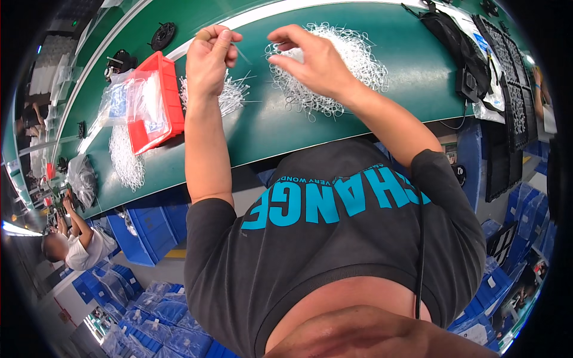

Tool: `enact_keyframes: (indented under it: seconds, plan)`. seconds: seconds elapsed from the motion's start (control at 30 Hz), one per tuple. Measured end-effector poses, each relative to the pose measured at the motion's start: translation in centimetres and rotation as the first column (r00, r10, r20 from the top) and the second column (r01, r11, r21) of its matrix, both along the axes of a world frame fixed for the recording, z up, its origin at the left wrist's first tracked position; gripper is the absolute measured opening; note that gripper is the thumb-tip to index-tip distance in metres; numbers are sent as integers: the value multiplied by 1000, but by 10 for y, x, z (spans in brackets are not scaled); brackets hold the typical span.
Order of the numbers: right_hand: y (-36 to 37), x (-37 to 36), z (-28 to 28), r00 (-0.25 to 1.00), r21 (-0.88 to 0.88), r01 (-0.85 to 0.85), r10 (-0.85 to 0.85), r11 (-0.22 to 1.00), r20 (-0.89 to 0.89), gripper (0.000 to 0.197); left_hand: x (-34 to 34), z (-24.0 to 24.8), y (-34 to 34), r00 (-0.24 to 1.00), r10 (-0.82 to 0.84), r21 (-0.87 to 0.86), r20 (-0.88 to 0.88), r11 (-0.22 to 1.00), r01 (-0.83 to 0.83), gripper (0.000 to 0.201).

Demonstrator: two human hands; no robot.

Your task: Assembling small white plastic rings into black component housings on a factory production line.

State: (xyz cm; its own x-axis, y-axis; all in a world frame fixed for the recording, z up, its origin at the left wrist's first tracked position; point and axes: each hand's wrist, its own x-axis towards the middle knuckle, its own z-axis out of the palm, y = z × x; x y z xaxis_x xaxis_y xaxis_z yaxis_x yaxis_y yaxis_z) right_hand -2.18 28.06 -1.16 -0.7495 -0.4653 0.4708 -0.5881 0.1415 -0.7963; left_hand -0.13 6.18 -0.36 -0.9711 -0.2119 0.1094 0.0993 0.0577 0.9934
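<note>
My left hand [210, 59] is closed in a pinch above the green table [262, 134]. A thin, pale strip [243, 55] sticks out from its fingers, faint and blurred. Below that hand lies a small heap of straight white strips [234, 96], which look like cable ties; my forearm covers part of it. My right hand [316, 62] hovers over a large pile of looped white ties [364, 65], thumb and forefinger apart with nothing seen between them. The hand hides the pile's middle.
Left of my forearm, a red bin [172, 89] holds clear plastic bags [143, 101]. Another heap of white loops [126, 158] lies beyond it. A black bag [444, 39] and black trays [513, 89] are at the right. Far left, a person [83, 244] works.
</note>
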Motion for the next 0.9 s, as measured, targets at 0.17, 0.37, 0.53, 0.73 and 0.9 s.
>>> enact_keyframes:
  seconds: [0.17,0.37,0.53,0.73,0.9]
  plan:
    - [-13,1,-12,930,-146,-69,116,987,350,23,12,-8,35,989,-124,467,-82,871,149,15]
    - [-6,0,-7,996,-183,90,-85,979,32,20,16,-24,47,983,-149,561,-109,807,184,13]
    - [-9,2,-1,974,-302,186,-136,935,179,21,18,-34,56,986,-111,567,-123,808,161,12]
    - [-10,-3,-8,984,-239,164,-177,957,-32,7,16,-39,60,990,-46,621,-133,774,120,13]
    - [-11,-2,-8,985,-201,161,-171,966,-31,5,16,-42,60,980,7,628,-199,769,122,14]
